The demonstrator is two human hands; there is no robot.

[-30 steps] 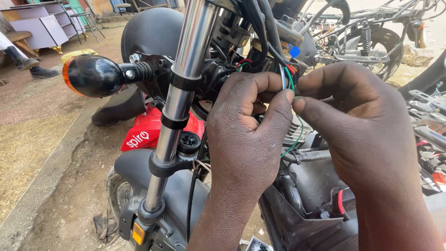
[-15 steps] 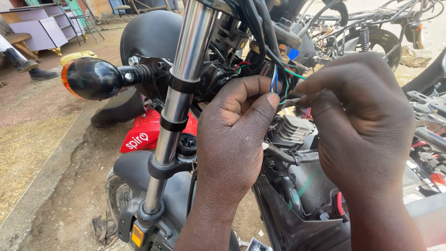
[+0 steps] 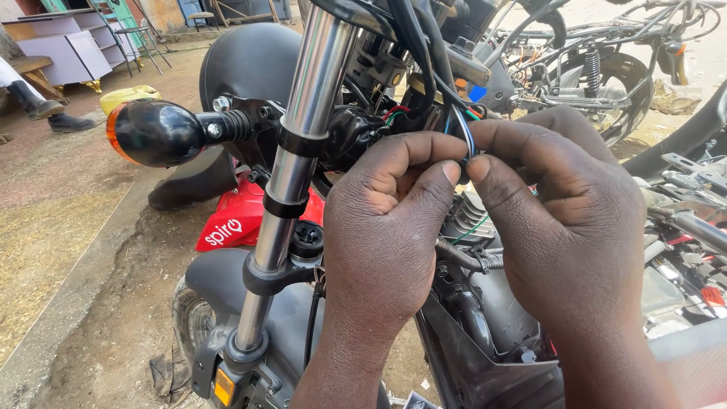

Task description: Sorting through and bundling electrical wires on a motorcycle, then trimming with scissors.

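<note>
Both my hands meet in front of a motorcycle's steering head. My left hand pinches a thin bundle of wires between thumb and fingers. My right hand pinches the same wires from the other side, fingertips touching those of the left. The wires are blue, green and black and run up into a black cable loom. Left of my hands stands the chrome fork tube, with an orange-lensed turn signal sticking out on a black stalk.
A red body panel and a black fender sit below the fork. Another motorcycle is parked behind. A person's booted foot and purple furniture are at far left on dirt ground.
My hands have drawn closer together and shifted slightly up on the wires, the fingertips now pinching them at one spot. The view moved a little to the left.
</note>
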